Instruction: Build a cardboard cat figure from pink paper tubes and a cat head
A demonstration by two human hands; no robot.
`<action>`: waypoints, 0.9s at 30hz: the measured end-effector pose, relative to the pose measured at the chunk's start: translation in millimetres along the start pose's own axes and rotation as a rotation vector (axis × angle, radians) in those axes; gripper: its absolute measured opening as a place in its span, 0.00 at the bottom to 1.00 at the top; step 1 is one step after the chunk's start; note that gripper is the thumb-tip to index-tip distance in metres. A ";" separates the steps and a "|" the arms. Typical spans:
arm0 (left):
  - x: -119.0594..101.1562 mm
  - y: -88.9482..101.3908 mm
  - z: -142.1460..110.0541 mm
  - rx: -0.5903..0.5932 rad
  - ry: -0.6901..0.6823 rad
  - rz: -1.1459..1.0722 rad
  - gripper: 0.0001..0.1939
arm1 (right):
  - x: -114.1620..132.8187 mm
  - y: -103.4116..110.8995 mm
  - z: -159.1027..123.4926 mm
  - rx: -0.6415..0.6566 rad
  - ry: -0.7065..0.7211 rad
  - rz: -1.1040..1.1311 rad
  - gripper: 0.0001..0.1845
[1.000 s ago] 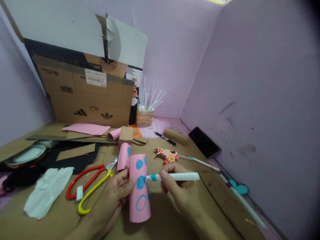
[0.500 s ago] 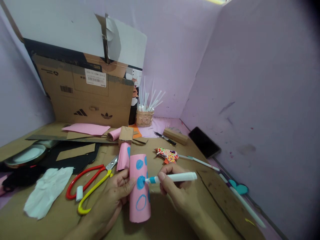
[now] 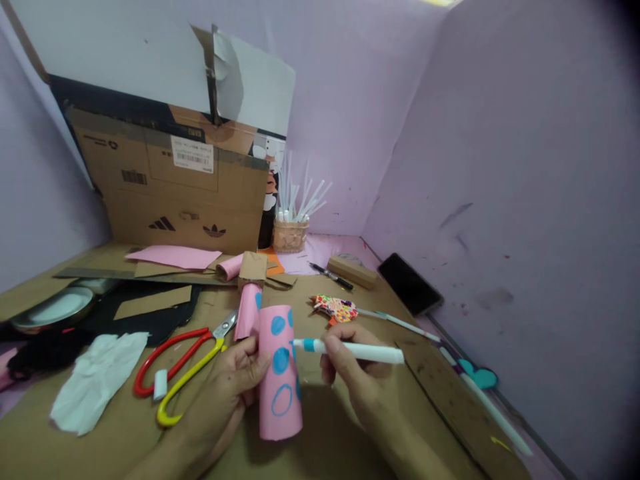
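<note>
My left hand point(image 3: 233, 383) is closed on the left side of a pink paper tube point(image 3: 280, 423), thumb across its front. Blue spots cover the tube; the upper and middle ones are filled in, while the lowest front one is an outlined ring. Between the fingers and thumb of my right hand point(image 3: 350, 370) is a white marker point(image 3: 370, 351) with a blue band, its tip close to the tube's right edge. I cannot tell whether the tip touches. Behind the held tube lies a second pink tube point(image 3: 247, 313) with a blue spot, against a small cardboard block point(image 3: 253, 269).
Red-and-yellow scissors point(image 3: 185, 363), a white marker cap point(image 3: 160, 385) and a crumpled tissue point(image 3: 97, 380) lie left. A patterned glue gun point(image 3: 336, 308), black pen point(image 3: 331, 275) and phone point(image 3: 410, 283) sit right. Behind stand a large cardboard box point(image 3: 180, 200) and a basket of glue sticks point(image 3: 291, 237).
The marker tip has moved from the middle front spot up and right to the tube's edge. More of the middle spot shows. My left hand keeps its hold.
</note>
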State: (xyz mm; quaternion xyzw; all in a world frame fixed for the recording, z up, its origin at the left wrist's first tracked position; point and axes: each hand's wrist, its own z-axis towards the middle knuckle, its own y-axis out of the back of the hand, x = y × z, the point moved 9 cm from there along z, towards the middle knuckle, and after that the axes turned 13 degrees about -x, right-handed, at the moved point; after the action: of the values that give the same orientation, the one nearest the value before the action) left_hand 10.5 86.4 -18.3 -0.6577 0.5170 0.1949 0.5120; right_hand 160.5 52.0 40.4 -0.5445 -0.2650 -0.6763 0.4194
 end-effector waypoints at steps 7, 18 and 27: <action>-10.6 10.6 6.0 -0.062 -0.039 -0.105 0.14 | 3.4 -0.3 -1.8 0.064 0.047 0.128 0.13; -20.4 10.5 4.9 -0.130 -0.189 -0.020 0.17 | 11.5 -9.0 -18.5 0.151 0.176 -0.228 0.17; -19.4 8.8 5.8 -0.090 -0.202 -0.046 0.19 | -33.9 -11.6 -6.8 0.046 -0.283 0.062 0.20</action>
State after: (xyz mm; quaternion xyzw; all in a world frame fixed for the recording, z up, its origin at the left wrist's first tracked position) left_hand -3.3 101.3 -9.5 -0.6688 0.4380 0.2716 0.5358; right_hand 148.9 61.8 7.2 -0.6325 -0.3202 -0.5733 0.4108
